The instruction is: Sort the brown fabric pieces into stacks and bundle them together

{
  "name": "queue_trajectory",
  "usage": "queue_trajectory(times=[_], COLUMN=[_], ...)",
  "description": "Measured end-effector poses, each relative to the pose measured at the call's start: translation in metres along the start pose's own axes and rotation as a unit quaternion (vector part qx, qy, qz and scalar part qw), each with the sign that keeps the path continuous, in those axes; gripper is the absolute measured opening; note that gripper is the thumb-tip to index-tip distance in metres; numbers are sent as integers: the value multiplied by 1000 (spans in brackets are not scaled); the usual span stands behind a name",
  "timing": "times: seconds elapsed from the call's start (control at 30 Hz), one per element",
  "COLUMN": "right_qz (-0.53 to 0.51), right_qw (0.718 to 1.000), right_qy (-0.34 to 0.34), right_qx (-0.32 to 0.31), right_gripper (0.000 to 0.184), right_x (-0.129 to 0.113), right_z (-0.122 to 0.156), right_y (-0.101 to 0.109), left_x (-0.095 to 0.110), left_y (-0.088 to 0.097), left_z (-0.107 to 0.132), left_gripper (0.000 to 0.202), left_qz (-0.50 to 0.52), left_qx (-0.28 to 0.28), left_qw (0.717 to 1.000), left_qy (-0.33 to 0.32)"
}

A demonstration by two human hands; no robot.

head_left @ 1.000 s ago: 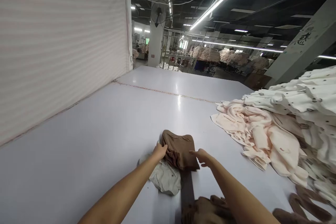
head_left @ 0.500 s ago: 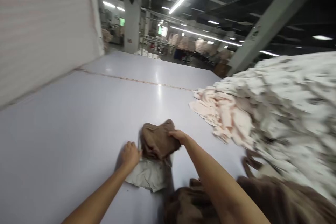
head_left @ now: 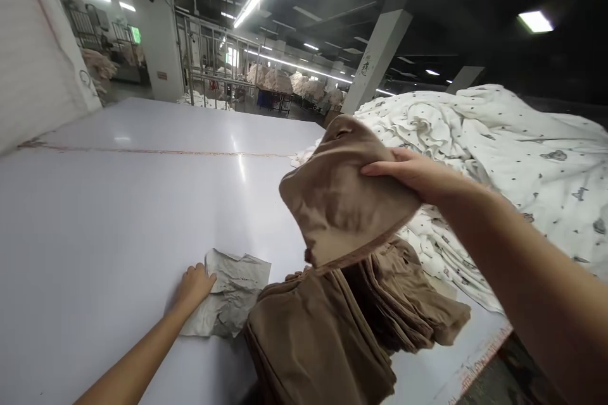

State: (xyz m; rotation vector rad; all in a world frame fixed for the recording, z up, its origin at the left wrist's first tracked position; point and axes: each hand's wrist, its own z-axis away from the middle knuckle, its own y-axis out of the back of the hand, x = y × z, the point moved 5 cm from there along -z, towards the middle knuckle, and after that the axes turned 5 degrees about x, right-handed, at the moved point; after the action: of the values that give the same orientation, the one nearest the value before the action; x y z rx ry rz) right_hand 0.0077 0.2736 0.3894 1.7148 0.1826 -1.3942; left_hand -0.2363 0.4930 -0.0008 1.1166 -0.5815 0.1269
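Note:
A brown cloth piece [head_left: 349, 196], flat and doubled over, hangs in the air from my right hand [head_left: 413, 171], thumb on top and fingers beneath. It is held above stacks of similar brown cloth pieces [head_left: 318, 335] at the table's near side. My left hand [head_left: 194, 288] rests on the table with curled fingers, its thumb over the left edge of a creased grey sheet [head_left: 237, 281], which looks like paper. The fingertips under that edge are hidden. The sheet lies just left of the brown stacks.
A large heap of white printed fabric [head_left: 513, 158] covers the table's right side. The pale table [head_left: 156, 202] has a reddish line across it. A white wrapped block [head_left: 42, 57] stands at left. Metal racks [head_left: 223, 57] and pillars are beyond.
My right hand has lifted the brown cloth from over the grey sheet, up and to the right. My left hand stays by the sheet. The view has turned right.

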Motion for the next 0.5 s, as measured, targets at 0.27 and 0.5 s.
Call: queue_trajectory(times=[0.27, 0.5], right_qz=[-61, -104], right_qw=[987, 985], right_qy=[-34, -13], right_qx=[148, 138], right_gripper=[24, 28], right_x=[17, 40], right_z=[84, 96], right_y=[81, 101], left_x=[55, 61], left_y=[15, -11], left_z=[122, 204], left_gripper=[60, 64], left_qz=[257, 414], left_qx=[-126, -153], left_qw=[957, 895], left_qy=[-39, 65])
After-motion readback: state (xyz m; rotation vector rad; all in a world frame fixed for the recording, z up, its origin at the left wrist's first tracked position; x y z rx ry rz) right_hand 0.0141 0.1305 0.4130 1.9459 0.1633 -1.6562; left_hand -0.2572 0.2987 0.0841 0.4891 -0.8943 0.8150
